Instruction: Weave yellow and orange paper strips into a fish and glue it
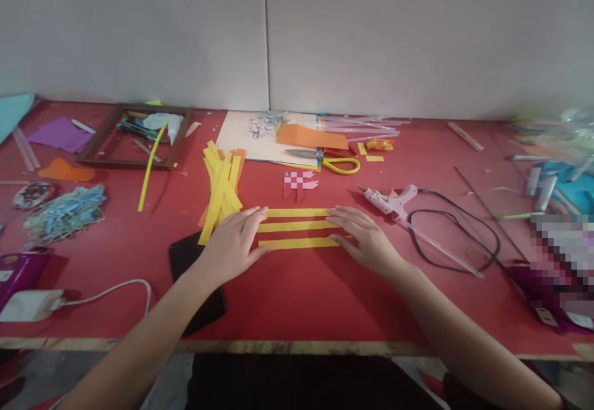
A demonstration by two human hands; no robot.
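Observation:
Three yellow paper strips lie side by side, running left to right on the red table. My left hand lies flat and open on their left ends. My right hand rests flat and open on their right ends. A pile of more yellow and orange strips lies just beyond my left hand. A small red-and-white woven paper piece sits behind the three strips.
Yellow-handled scissors and orange paper lie on a cream sheet at the back. A pink glue gun with black cord is at the right. A dark phone, wooden frame, charger and scraps lie at the left.

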